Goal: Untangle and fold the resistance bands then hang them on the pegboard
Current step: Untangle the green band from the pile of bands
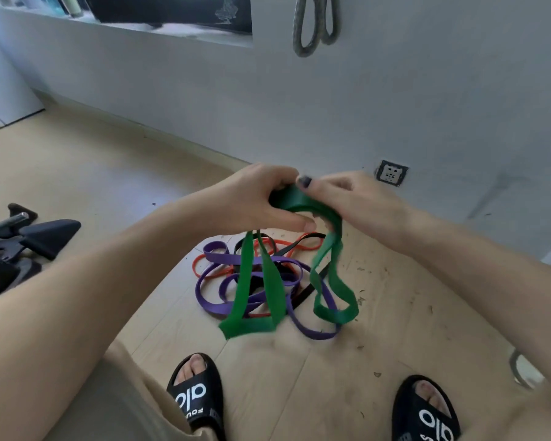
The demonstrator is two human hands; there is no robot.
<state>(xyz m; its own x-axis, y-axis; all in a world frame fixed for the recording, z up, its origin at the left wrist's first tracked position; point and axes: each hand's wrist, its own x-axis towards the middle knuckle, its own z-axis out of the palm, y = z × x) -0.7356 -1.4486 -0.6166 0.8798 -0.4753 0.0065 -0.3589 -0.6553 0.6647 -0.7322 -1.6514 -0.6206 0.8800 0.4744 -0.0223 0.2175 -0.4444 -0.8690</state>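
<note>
Sandalled feet (198,389) on the floor (347,377); above, left hand (261,198) and right hand (360,198), close together, grip the green band (269,281). Its hanging loops may, by judgement, snag the purple band (217,278) tangle below.

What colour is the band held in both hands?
Green, clearest in the head view.

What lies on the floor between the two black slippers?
Head view: only bare wooden floor between the left slipper and right slipper.
</note>
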